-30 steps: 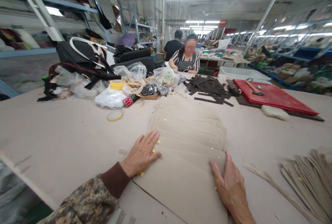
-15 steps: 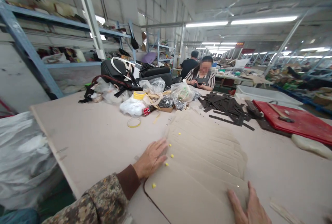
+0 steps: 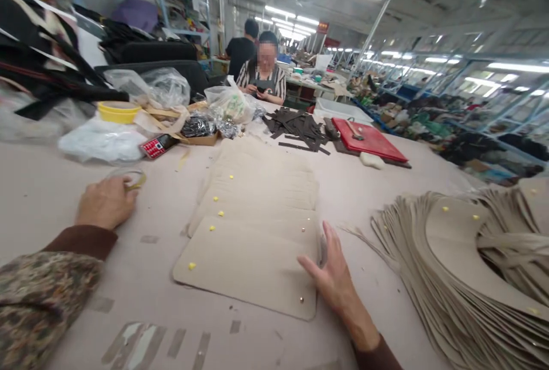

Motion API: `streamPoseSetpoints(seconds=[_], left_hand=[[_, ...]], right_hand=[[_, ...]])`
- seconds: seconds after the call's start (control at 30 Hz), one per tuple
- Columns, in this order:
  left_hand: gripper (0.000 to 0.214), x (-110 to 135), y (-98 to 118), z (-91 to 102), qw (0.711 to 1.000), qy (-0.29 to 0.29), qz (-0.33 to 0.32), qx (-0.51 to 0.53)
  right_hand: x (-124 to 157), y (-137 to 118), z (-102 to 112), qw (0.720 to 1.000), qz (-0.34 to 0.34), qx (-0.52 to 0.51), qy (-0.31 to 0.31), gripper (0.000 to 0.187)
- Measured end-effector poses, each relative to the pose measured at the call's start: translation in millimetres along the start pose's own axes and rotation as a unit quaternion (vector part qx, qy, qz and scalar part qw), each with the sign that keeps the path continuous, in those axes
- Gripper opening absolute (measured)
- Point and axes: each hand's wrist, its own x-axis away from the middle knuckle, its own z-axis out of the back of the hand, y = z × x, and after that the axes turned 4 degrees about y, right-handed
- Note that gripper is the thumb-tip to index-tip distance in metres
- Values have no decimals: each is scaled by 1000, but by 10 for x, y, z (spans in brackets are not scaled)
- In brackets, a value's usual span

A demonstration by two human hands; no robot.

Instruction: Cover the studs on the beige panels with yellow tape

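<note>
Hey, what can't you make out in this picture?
Head view:
Left hand: fingertips mostly hidden behind it; whether it grips the yellow ring is unclear.
Beige panels: upper ones cover much of those beneath.
Right sleeve: cut off by the bottom edge.
Red-and-black item: markings too small.

Your left hand (image 3: 106, 203) has left the edge of the overlapping stack of flat beige panels (image 3: 253, 250) and moved left across the worktop (image 3: 240, 347), now curled at the near side of the thin, yellowish, ring-shaped tape roll (image 3: 139, 179).
</note>
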Motion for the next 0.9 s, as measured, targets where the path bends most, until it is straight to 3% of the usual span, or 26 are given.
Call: streamPoseSetpoints(seconds=[0.1, 0.23, 0.3, 0.43, 0.6, 0.73, 0.9], left_hand=[[39, 113, 155, 11, 999, 25, 8, -23], [50, 495, 548, -32, 998, -47, -38, 14], [54, 728, 744, -69, 996, -71, -47, 32], [63, 1059, 982, -172, 993, -86, -61, 59], [70, 1159, 1010, -346, 989, -85, -95, 74], [69, 1057, 998, -426, 987, -102, -95, 74], [65, 701, 1061, -586, 985, -97, -90, 112]], right_hand=[[307, -130, 27, 988, 125, 96, 0, 89], [514, -178, -48, 945, 288, 147, -39, 83], [501, -154, -109, 930, 329, 157, -48, 72], [319, -122, -190, 935, 302, 161, -92, 52], [38, -200, -211, 946, 228, 139, -183, 49], [-167, -262, -283, 950, 194, 125, -210, 51], [-538, -293, -424, 957, 178, 125, -190, 49]])
